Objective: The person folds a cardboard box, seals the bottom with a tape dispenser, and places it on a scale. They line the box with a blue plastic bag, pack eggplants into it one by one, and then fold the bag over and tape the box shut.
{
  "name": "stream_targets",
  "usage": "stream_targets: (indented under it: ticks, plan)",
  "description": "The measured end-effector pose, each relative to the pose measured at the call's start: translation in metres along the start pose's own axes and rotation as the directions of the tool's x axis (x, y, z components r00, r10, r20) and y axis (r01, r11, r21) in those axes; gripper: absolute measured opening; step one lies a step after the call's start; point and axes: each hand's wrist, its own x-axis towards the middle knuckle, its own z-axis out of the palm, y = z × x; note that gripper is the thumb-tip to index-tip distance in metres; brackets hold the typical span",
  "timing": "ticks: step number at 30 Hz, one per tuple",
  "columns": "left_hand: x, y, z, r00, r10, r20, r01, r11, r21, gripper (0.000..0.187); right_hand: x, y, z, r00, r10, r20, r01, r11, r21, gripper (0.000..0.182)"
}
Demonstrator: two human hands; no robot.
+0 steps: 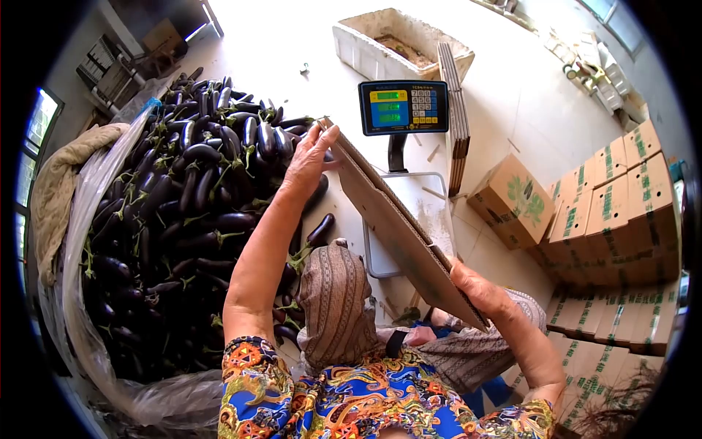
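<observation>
A flattened cardboard box [398, 230] is held up at a slant in front of my body. My left hand [311, 157] grips its far upper end, fingers closed over the edge. At the near lower end, my right hand [479, 289] is closed on the other edge. Behind the cardboard stands a weighing scale, its metal platform [436, 197] partly covered by the cardboard. The scale's display [404, 107] is lit with green digits. To the left of my left arm lies a large heap of dark purple eggplants [194, 183].
A white foam box [351, 47] with some dirt inside stands at the back. More flattened cardboard [455, 124] leans upright beside the display. Closed printed cartons [607, 212] are stacked at right, with one carton [512, 201] set at an angle. Plastic sheeting [77, 293] edges the heap.
</observation>
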Motion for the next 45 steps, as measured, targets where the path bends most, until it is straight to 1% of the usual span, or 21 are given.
stream_targets:
  ticks: [1, 2, 6, 9, 12, 13, 15, 20, 21, 24, 26, 29, 30, 33, 35, 37, 39, 41, 42, 43, 45]
  plan:
    - [0.0, 0.003, 0.0, 0.999, 0.008, 0.036, -0.007, 1.0, -0.023, 0.064, -0.002, -0.008, 0.002, 0.999, 0.033, -0.015, -0.032, 0.996, 0.079, 0.078]
    - [-0.004, 0.006, 0.0, 1.0, 0.003, 0.028, -0.002, 0.998, -0.06, 0.054, -0.008, -0.022, 0.008, 0.969, -0.142, -0.201, 0.12, 0.986, -0.117, 0.06]
    - [-0.007, 0.008, -0.011, 0.997, -0.068, -0.03, 0.064, 0.993, -0.104, 0.042, -0.01, -0.036, 0.005, 0.867, -0.322, -0.38, 0.037, 0.802, -0.596, 0.031]
    - [0.0, 0.006, -0.029, 0.997, 0.06, -0.046, -0.048, 0.972, 0.231, 0.04, -0.003, -0.044, -0.005, 0.803, -0.413, -0.43, -0.025, 0.697, -0.716, 0.026]
    - [-0.028, 0.043, -0.016, 0.989, 0.112, 0.101, -0.146, 0.878, 0.455, 0.034, 0.006, -0.042, -0.047, 0.654, -0.574, -0.493, -0.095, 0.585, -0.806, 0.027]
    - [-0.036, 0.055, -0.012, 0.984, 0.055, 0.168, -0.142, 0.813, 0.565, 0.032, 0.005, -0.055, -0.052, 0.633, -0.416, -0.653, -0.257, 0.683, -0.684, 0.027]
    - [-0.038, 0.055, -0.008, 0.973, 0.081, 0.218, -0.208, 0.721, 0.661, 0.035, 0.015, -0.048, -0.08, 0.62, -0.587, -0.521, -0.231, 0.498, -0.836, 0.028]
    - [-0.045, 0.041, 0.01, 0.987, 0.127, -0.101, -0.094, 0.955, 0.281, 0.046, 0.045, -0.052, -0.102, 0.583, -0.521, -0.623, -0.262, 0.606, -0.751, 0.03]
    - [-0.042, 0.035, 0.01, 0.987, 0.143, -0.079, -0.12, 0.962, 0.246, 0.046, 0.05, -0.053, -0.105, 0.577, -0.516, -0.633, -0.274, 0.608, -0.745, 0.031]
    - [-0.042, 0.02, 0.021, 0.902, 0.36, -0.24, -0.131, 0.756, 0.642, 0.037, 0.066, -0.049, -0.106, 0.555, -0.506, -0.66, -0.281, 0.633, -0.721, 0.028]
    - [-0.044, 0.02, 0.039, 0.913, 0.396, -0.096, -0.229, 0.694, 0.682, 0.033, 0.067, -0.052, -0.098, 0.554, -0.439, -0.707, -0.3, 0.687, -0.662, 0.026]
    - [-0.034, 0.028, 0.046, 0.924, 0.37, 0.097, -0.319, 0.603, 0.731, 0.031, 0.066, -0.042, -0.088, 0.462, -0.474, -0.75, -0.05, 0.83, -0.555, 0.026]
    - [-0.03, 0.032, 0.047, 0.933, 0.332, 0.136, -0.317, 0.583, 0.748, 0.03, 0.061, -0.043, -0.089, 0.559, -0.364, -0.745, -0.008, 0.896, -0.444, 0.027]
    - [-0.009, 0.037, 0.05, 0.929, 0.305, 0.211, -0.344, 0.497, 0.797, 0.025, 0.045, -0.048, -0.074, 0.662, -0.184, -0.727, -0.09, 0.943, -0.32, 0.029]
    - [0.006, 0.03, 0.059, 0.935, 0.237, 0.266, -0.354, 0.553, 0.754, 0.022, 0.039, -0.045, -0.059, 0.725, -0.181, -0.665, -0.272, 0.811, -0.517, 0.03]
    - [0.005, 0.011, 0.069, 0.822, 0.22, 0.526, -0.568, 0.257, 0.781, 0.02, 0.042, -0.023, -0.05, 0.596, -0.539, -0.595, -0.084, 0.695, -0.714, 0.03]
    - [0.0, 0.014, 0.068, 0.862, 0.113, 0.495, -0.504, 0.309, 0.807, 0.022, 0.042, -0.038, -0.044, 0.478, -0.503, -0.72, 0.112, 0.848, -0.518, 0.025]
    - [-0.004, 0.02, 0.064, 0.867, 0.037, 0.498, -0.481, 0.328, 0.813, 0.022, 0.049, -0.036, -0.051, 0.315, -0.908, -0.276, 0.163, 0.338, -0.927, 0.023]
    - [-0.005, 0.021, 0.061, 0.866, -0.001, 0.5, -0.469, 0.34, 0.815, 0.022, 0.047, -0.03, -0.051, 0.431, -0.894, -0.122, 0.185, 0.22, -0.958, 0.03]
    - [-0.004, 0.019, 0.057, 0.862, 0.013, 0.507, -0.47, 0.395, 0.789, 0.022, 0.059, -0.03, -0.047, 0.382, -0.924, 0.004, 0.352, 0.141, -0.925, 0.037]
    - [-0.002, 0.011, 0.05, 0.854, 0.045, 0.518, -0.466, 0.507, 0.725, 0.022, 0.091, -0.044, -0.04, 0.277, -0.954, 0.113, 0.402, 0.008, -0.916, 0.036]
